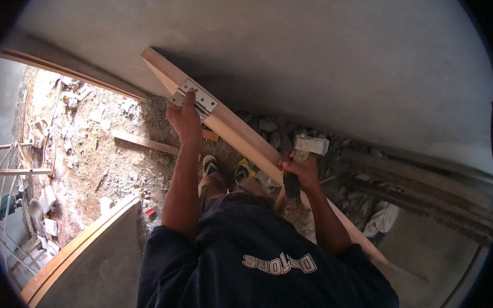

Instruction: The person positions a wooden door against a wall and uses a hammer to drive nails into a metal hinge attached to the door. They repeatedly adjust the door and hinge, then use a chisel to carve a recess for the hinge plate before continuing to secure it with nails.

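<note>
A long pale wooden piece (245, 136), perhaps a door edge, runs slantwise from the wall in front of me down to the right. Against its upper part lies a silver metal hinge (204, 100) with screw holes. My left hand (184, 119) is closed on this hinge, its thumb pressed on the plate. Beside the wood's middle, my right hand (308, 173) grips a hammer (312, 144) with a blocky, whitish, worn head. A dark elongated piece (291, 185) also shows at that hand; whether it is a separate tool I cannot tell.
Rubble and dirt cover the ground (147, 170), with a loose wood strip (145, 142) on it. A grey plastered wall (330, 55) rises ahead. Long planks (420, 178) lie along its base at right. A wooden frame edge (84, 249) is at lower left, a metal scaffold (16, 171) beyond.
</note>
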`<action>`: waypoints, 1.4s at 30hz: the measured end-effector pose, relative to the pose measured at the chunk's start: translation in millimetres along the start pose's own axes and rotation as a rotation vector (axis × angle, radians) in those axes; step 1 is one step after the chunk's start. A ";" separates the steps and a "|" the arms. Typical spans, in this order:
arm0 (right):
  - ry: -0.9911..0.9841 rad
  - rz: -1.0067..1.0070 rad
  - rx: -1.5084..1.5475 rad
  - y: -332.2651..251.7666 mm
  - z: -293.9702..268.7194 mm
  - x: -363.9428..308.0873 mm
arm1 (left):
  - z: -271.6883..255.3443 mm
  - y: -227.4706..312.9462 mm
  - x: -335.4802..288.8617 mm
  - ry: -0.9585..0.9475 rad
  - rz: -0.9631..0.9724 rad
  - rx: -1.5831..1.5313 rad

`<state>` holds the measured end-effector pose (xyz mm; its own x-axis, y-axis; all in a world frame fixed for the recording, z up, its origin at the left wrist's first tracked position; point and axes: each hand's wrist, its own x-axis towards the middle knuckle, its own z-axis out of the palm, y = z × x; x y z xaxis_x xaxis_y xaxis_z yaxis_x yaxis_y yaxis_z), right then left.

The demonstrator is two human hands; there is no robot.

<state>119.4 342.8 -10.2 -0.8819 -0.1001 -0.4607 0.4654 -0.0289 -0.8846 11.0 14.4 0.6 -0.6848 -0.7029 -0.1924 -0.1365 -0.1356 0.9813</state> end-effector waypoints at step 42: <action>0.006 0.035 0.033 -2.0 -1.3 0.0 | -3.9 -17.5 8.2 -0.051 -0.007 -0.086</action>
<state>118.4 344.1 -8.5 -0.8656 -0.0954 -0.4915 0.4978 -0.0588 -0.8653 10.5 8.3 -18.1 -0.7197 -0.6659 -0.1967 -0.0809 -0.2009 0.9763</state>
